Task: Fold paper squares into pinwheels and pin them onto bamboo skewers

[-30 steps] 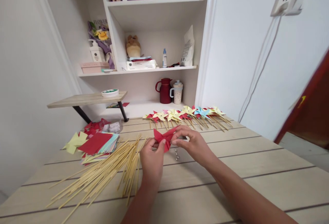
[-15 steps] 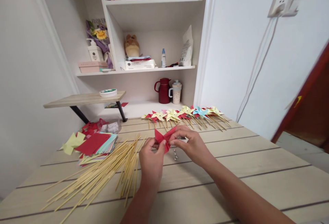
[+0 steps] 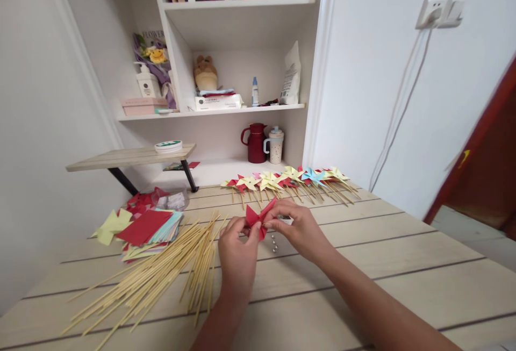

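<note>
A red paper pinwheel (image 3: 253, 215) is held between both hands above the middle of the table. My left hand (image 3: 238, 238) pinches its near left side, thumb on the front and fingers behind. My right hand (image 3: 293, 226) is closed at the pinwheel's right side, thumb and forefinger together by its centre; whether a small part is between those fingertips I cannot tell. Just below, a few small silvery pieces (image 3: 274, 244) lie on the table. Left of my left hand, thin wooden sticks (image 3: 161, 265) are spread in a loose pile.
Finished pinwheels on sticks (image 3: 290, 180) lie in a row at the table's back. Coloured paper squares (image 3: 145, 227) are stacked at the left, near a clear container (image 3: 177, 199). A small raised shelf (image 3: 121, 158) stands behind them. A red jug (image 3: 256, 144) and a cup (image 3: 276, 147) stand behind the pinwheels.
The pinwheel has turned slightly and shifted a little right between the hands. Both hands keep nearly the same grip. The whole view has moved slightly.
</note>
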`<control>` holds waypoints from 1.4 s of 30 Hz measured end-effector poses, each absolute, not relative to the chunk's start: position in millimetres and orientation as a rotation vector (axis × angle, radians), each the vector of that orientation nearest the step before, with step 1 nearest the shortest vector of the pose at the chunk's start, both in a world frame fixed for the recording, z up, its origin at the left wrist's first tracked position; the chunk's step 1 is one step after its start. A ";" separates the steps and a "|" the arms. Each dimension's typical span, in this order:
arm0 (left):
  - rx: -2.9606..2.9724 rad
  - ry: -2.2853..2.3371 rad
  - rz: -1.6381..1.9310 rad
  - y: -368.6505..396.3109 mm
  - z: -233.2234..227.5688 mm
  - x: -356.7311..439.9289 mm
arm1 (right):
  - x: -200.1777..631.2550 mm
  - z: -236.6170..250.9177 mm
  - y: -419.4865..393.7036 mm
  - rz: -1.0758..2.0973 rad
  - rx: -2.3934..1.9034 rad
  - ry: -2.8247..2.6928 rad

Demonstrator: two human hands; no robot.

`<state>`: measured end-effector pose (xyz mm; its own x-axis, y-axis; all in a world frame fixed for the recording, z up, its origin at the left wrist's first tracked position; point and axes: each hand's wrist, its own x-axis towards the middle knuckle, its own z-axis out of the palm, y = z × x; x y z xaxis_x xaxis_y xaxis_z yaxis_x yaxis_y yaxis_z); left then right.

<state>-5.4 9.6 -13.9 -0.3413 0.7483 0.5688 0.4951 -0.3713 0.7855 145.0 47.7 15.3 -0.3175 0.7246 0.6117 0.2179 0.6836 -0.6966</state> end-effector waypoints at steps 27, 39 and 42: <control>1.642 1.554 1.991 5.8 -15.4 -1.6 | 135.3 9.7 40.8 0.632 -0.708 -1.620; 1.987 1.558 2.141 6.3 -16.0 -5.0 | 139.1 5.7 45.2 0.587 -0.744 -1.716; 2.093 1.577 2.161 6.6 -16.4 -6.4 | 137.2 5.0 44.5 0.534 -0.762 -1.702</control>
